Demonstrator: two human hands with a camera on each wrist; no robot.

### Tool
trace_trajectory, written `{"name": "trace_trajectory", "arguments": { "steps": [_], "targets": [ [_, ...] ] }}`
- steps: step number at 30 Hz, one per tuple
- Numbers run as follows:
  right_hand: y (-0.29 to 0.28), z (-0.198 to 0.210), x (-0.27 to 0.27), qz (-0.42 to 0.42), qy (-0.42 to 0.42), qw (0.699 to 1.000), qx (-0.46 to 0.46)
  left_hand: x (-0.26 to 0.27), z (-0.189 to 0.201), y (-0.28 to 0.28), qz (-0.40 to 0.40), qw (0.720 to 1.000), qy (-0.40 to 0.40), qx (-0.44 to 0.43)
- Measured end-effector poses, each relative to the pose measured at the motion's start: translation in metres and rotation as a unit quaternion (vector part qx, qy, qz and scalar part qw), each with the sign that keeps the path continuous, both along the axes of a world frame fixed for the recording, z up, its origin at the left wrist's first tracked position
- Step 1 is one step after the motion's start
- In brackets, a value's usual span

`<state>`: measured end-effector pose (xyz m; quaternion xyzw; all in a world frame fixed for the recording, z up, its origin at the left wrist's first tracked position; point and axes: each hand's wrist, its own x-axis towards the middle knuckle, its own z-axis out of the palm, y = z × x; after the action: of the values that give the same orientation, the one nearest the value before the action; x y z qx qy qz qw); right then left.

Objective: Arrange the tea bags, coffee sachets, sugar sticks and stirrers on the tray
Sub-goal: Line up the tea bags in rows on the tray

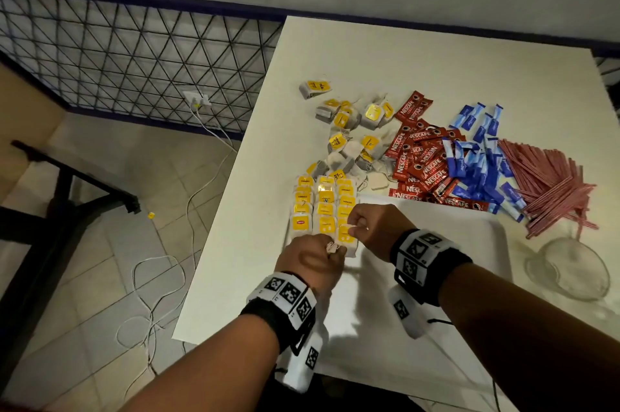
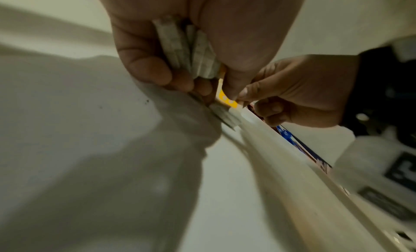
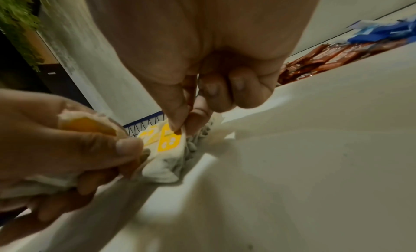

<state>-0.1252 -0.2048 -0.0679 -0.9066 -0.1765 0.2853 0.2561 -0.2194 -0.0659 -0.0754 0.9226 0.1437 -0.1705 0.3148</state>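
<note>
Item: tea bags (image 1: 323,207), three rows at the tray's (image 1: 469,244) far-left corner. My left hand (image 1: 310,259) gripped a spare stack; my right hand (image 1: 370,227) pinched one bag's tag (nearest row). Risk: a snagged string could drag neighbouring bags askew.

White table (image 1: 436,69) with tray and loose supplies.
White tray (image 1: 469,237) is seen under the fingers; beyond the fingertips, tea bags (image 1: 349,129), coffee sachets (image 1: 419,156), sugar sticks (image 1: 479,163) and stirrers (image 1: 550,187) are heaped; a glass cup (image 1: 570,270) is set right of them.
</note>
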Motion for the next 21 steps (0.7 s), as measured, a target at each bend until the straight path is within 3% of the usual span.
{"name": "trace_trajectory", "arguments": {
  "steps": [2, 7, 15, 17, 19, 20, 21],
  "targets": [
    [0.000, -0.002, 0.000, -0.008, 0.001, 1.000, -0.004, -0.003, 0.001, -0.001, -0.045, 0.997, -0.038, 0.044],
    [0.001, -0.005, -0.002, -0.016, -0.008, 1.000, 0.017, -0.010, -0.005, 0.001, -0.126, 0.989, -0.070, 0.031],
    [0.003, -0.007, -0.004, -0.008, -0.021, 1.000, 0.006, -0.009, -0.004, 0.004, -0.131, 0.987, -0.066, 0.058],
    [0.002, -0.004, -0.003, -0.008, -0.037, 0.999, 0.007, -0.007, 0.003, 0.005, -0.081, 0.995, -0.057, -0.014],
    [0.001, 0.002, -0.002, -0.012, -0.073, 0.996, 0.057, -0.004, 0.013, 0.013, 0.062, 0.984, -0.054, -0.159],
    [0.002, 0.007, -0.002, -0.011, -0.093, 0.991, 0.099, -0.002, 0.020, 0.018, 0.148, 0.952, -0.025, -0.266],
    [0.004, 0.013, -0.002, -0.001, -0.111, 0.984, 0.142, 0.000, 0.027, 0.023, 0.224, 0.889, 0.018, -0.399]
  ]
}}
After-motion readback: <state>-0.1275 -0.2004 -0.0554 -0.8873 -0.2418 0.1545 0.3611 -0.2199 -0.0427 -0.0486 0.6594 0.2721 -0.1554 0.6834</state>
